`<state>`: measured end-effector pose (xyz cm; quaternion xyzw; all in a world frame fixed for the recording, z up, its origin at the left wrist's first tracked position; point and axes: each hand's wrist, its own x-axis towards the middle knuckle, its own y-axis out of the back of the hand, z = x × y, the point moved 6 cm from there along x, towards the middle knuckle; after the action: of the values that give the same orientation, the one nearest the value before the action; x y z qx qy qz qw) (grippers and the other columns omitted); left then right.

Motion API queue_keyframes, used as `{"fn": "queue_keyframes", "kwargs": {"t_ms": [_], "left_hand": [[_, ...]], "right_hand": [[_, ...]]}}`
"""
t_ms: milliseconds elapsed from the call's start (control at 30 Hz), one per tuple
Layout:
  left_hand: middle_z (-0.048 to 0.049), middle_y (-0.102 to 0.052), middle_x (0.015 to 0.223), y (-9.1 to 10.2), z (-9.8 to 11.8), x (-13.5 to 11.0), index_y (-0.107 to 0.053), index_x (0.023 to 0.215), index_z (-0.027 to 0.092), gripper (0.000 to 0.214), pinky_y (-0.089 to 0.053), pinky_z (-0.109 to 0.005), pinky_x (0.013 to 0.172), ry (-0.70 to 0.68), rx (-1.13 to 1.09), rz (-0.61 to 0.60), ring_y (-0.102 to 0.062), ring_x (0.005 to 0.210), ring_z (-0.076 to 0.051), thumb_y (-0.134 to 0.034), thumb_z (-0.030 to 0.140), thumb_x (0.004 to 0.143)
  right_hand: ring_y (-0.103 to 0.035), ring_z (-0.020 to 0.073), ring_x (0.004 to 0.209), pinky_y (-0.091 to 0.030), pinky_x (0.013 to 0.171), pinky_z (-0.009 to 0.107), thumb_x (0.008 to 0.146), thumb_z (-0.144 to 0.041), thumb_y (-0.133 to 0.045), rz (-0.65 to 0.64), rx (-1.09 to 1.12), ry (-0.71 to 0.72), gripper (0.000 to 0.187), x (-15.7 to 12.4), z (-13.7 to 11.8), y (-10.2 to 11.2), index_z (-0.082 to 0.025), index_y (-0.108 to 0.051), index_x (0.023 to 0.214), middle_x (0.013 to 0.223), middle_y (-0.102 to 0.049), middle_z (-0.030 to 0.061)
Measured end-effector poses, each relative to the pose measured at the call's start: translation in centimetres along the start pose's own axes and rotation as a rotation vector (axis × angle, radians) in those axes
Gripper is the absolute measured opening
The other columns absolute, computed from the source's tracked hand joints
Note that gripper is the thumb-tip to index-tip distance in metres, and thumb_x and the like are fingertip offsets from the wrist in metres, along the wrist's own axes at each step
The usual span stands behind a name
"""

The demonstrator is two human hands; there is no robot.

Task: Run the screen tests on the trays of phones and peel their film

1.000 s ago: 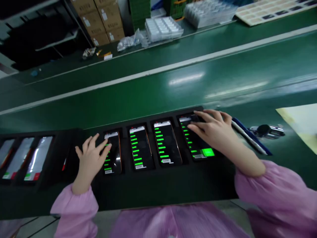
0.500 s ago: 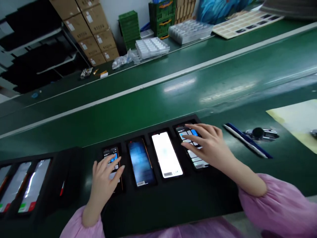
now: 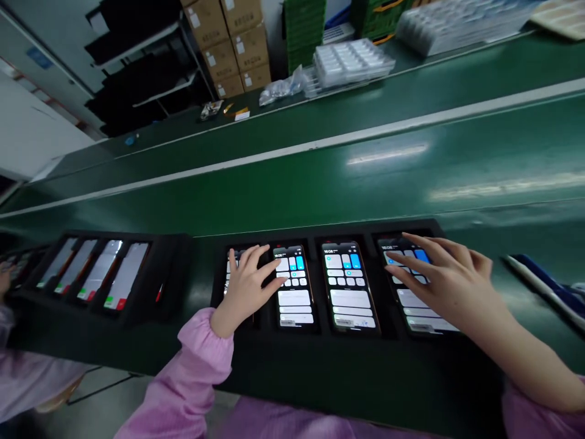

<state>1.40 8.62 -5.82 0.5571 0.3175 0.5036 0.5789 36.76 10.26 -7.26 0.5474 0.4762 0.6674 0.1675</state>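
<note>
Several lit smartphones lie in a row in a black tray [image 3: 320, 335], each in its own slot. My left hand [image 3: 247, 286] is spread open over the leftmost phone [image 3: 227, 268] and covers most of it. Its thumb and index finger reach the left edge of the second phone [image 3: 296, 297], which shows a settings panel. A similar panel is lit on the third phone [image 3: 350, 299], with no hand on it. Over the rightmost phone [image 3: 420, 311], my right hand [image 3: 450, 277] has its fingers apart, the tips at the upper part of the screen. Neither hand grips anything.
Left of my tray, another black tray [image 3: 68, 305] holds several film-covered phones. A co-worker's hand [image 3: 4, 277] is at the far left edge. Pens [image 3: 543, 286] lie to the right. Clear plastic trays [image 3: 351, 64] stand across the green conveyor [image 3: 274, 189].
The view has swung left. The second phone's bluish screen and the third's white screen now show settings panels. My left hand has moved right, to the second phone's edge.
</note>
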Motion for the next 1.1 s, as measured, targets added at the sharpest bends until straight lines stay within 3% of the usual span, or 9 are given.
{"fn": "queue_keyframes", "kwargs": {"t_ms": [167, 300, 400, 500, 667, 800, 967, 1100], "left_hand": [[-0.0094, -0.063, 0.151, -0.2, 0.4, 0.0, -0.078, 0.121, 0.031, 0.025, -0.015, -0.087, 0.124, 0.001, -0.008, 0.001, -0.05, 0.148, -0.037, -0.069, 0.044, 0.101], [-0.0091, -0.064, 0.149, -0.3, 0.2, 0.0, -0.078, 0.12, 0.032, 0.023, -0.017, -0.088, 0.123, 0.0, -0.02, 0.013, -0.049, 0.148, -0.037, -0.069, 0.041, 0.102], [-0.009, -0.064, 0.148, -0.6, 0.3, 0.1, -0.078, 0.12, 0.032, 0.022, -0.018, -0.087, 0.123, -0.002, -0.026, 0.016, -0.049, 0.148, -0.037, -0.069, 0.04, 0.102], [-0.0072, -0.064, 0.15, -0.5, -0.3, -0.1, -0.077, 0.122, 0.035, 0.023, -0.019, -0.085, 0.124, 0.003, -0.03, 0.017, -0.049, 0.148, -0.036, -0.07, 0.041, 0.101], [-0.0101, -0.06, 0.153, 2.0, -5.1, -2.4, -0.071, 0.136, 0.035, 0.036, -0.022, -0.084, 0.124, 0.154, 0.017, 0.088, -0.048, 0.148, -0.037, -0.068, 0.043, 0.101], [-0.0103, -0.064, 0.145, 3.6, -9.0, -5.1, -0.076, 0.126, 0.034, 0.028, -0.024, -0.087, 0.121, 0.27, 0.074, 0.108, -0.052, 0.143, -0.039, -0.07, 0.039, 0.1], [-0.0085, -0.061, 0.151, 2.8, -9.7, -6.0, -0.073, 0.134, 0.039, 0.035, -0.024, -0.084, 0.124, 0.307, 0.102, 0.096, -0.051, 0.145, -0.036, -0.072, 0.038, 0.099], [-0.0076, -0.06, 0.152, 1.9, -9.6, -5.6, -0.077, 0.126, 0.038, 0.028, -0.021, -0.087, 0.122, 0.295, 0.097, 0.085, -0.049, 0.147, -0.037, -0.073, 0.039, 0.098]], "right_hand": [[-0.065, 0.0425, 0.117, -0.044, 0.088, 0.06, 0.111, -0.047, -0.044, -0.03, -0.046, 0.004, 0.043, 0.6, -0.5, 0.5, -0.026, -0.081, 0.105, 0.132, -0.072, 0.0125], [-0.064, 0.037, 0.12, -0.044, 0.093, 0.056, 0.112, -0.042, -0.048, -0.002, -0.069, 0.079, 0.037, 2.3, -3.9, 1.5, -0.025, -0.08, 0.113, 0.138, -0.07, 0.0114], [-0.063, 0.0311, 0.124, -0.044, 0.095, 0.05, 0.113, -0.044, -0.047, -0.048, 0.004, 0.179, 0.036, 3.5, -7.2, 0.6, -0.028, -0.078, 0.121, 0.143, -0.067, 0.0094], [-0.061, 0.0316, 0.127, -0.042, 0.097, 0.05, 0.113, -0.045, -0.045, -0.092, 0.018, 0.21, 0.038, 4.2, -9.0, -1.1, -0.028, -0.078, 0.119, 0.148, -0.064, 0.0106], [-0.062, 0.0347, 0.123, -0.041, 0.093, 0.052, 0.113, -0.041, -0.043, -0.05, 0.02, 0.218, 0.04, 4.4, -9.1, -2.3, -0.027, -0.08, 0.11, 0.142, -0.068, 0.0113], [-0.065, 0.0347, 0.118, -0.042, 0.089, 0.052, 0.113, -0.038, -0.042, -0.002, 0.052, 0.25, 0.04, 4.3, -9.0, -2.5, -0.025, -0.08, 0.107, 0.136, -0.071, 0.011], [-0.066, 0.0355, 0.116, -0.042, 0.086, 0.053, 0.113, -0.037, -0.04, 0.039, 0.056, 0.287, 0.042, 4.2, -8.9, -3.2, -0.024, -0.079, 0.104, 0.131, -0.073, 0.0117], [-0.066, 0.0356, 0.112, -0.042, 0.084, 0.053, 0.112, -0.034, -0.044, 0.018, 0.069, 0.264, 0.036, 4.5, -8.8, -2.9, -0.025, -0.079, 0.106, 0.131, -0.074, 0.0104]]}}
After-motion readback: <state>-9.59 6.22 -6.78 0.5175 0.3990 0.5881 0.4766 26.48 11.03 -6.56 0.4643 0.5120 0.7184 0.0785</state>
